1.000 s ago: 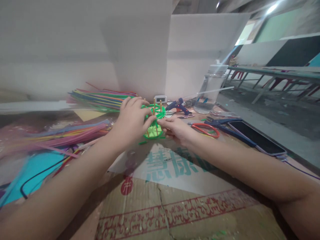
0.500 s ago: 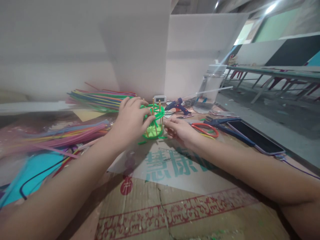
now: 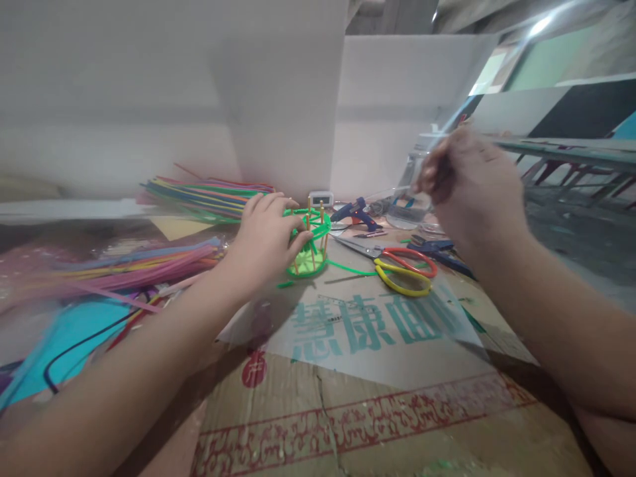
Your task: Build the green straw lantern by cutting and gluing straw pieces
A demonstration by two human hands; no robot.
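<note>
My left hand (image 3: 271, 232) is closed around the left side of a small round frame (image 3: 314, 258), made of green pipe cleaner with upright wooden sticks and a light green base. Raised at the right, my right hand (image 3: 472, 179) is curled and blurred by motion; whether its fingers hold anything is hard to make out. A green strip (image 3: 352, 268) runs from the frame's base toward scissors (image 3: 405, 281) with one red and one yellow handle.
Bundles of coloured pipe cleaners (image 3: 199, 195) lie at the left, above a blue sheet (image 3: 84, 344). Behind the frame are a small white clock (image 3: 320, 198) and a blue glue gun (image 3: 356, 213). A clear bottle (image 3: 410, 199) stands behind my right hand.
My right hand has moved from beside the frame up and to the right, uncovering the scissors and the green strip. My left hand remains at the frame.
</note>
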